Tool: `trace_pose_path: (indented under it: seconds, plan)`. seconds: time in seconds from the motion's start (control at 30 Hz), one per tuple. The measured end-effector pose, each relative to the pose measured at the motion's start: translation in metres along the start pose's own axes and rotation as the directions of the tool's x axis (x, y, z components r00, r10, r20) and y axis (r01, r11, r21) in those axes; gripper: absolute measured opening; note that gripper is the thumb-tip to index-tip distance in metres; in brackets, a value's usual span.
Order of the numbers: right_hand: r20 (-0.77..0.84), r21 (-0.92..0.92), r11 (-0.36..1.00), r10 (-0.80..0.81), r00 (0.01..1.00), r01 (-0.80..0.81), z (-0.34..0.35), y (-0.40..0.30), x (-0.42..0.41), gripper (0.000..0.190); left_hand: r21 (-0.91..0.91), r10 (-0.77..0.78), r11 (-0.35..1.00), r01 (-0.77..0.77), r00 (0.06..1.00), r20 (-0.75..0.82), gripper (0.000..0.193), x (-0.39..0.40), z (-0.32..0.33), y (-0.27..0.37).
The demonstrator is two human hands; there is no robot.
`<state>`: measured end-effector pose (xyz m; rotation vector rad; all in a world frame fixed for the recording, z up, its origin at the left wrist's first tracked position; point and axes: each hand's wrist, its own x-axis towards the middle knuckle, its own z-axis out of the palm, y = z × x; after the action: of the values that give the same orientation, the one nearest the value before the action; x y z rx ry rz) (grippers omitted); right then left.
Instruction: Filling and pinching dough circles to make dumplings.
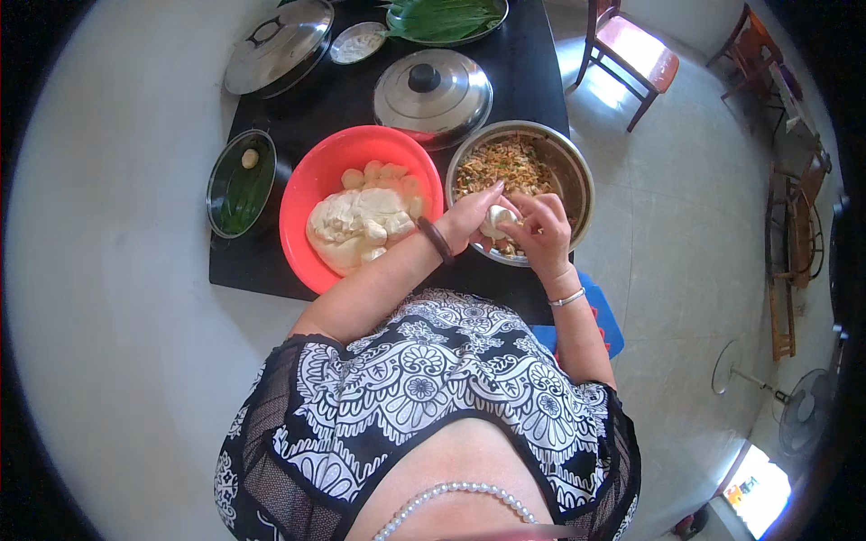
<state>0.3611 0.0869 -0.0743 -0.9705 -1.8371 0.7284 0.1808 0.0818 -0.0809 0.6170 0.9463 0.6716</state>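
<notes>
My left hand (475, 211) cups a small piece of white dough (500, 220) over the near side of a steel bowl (583, 177). The fingers of my right hand (543, 223) pinch at the dough's edge from the other side. Chopped filling (504, 164) with green bits lies in the bowl under my hands. Beside it on the left stands a red plastic basin (295, 216) with a large mass of dough (352, 223) and several round dough pieces (379, 174) along its far side. My forearm crosses the basin's near rim.
A dark table (257, 267) bears an oval dish (211, 196) with leaves and one dough ball (250, 159), a lidded pan (433, 91), another lidded pan (281, 51), a small dish of white powder (358, 43) and a tray of green leaves (443, 17). A blue plastic object (601, 314) is at the near right.
</notes>
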Motion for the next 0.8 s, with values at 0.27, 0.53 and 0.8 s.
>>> trace_pose_path:
  seconds: [0.27,0.53,0.8]
  plan:
    - [-0.106,-0.099,0.988,-0.126,0.986,0.116,-0.005,0.011,-0.008,0.013,-0.261,-0.01,0.965,0.016,1.0,0.027,0.047,-0.009,0.016,0.023]
    - [-0.074,-0.038,0.985,-0.172,0.982,0.17,0.002,-0.001,0.003,0.022,-0.239,0.001,0.971,-0.028,0.994,-0.112,0.039,0.008,0.006,-0.004]
    - [-0.047,-0.017,0.984,-0.181,0.982,0.18,0.009,-0.011,-0.011,0.021,-0.156,0.064,0.986,-0.06,0.998,0.024,0.036,-0.006,0.006,-0.01]
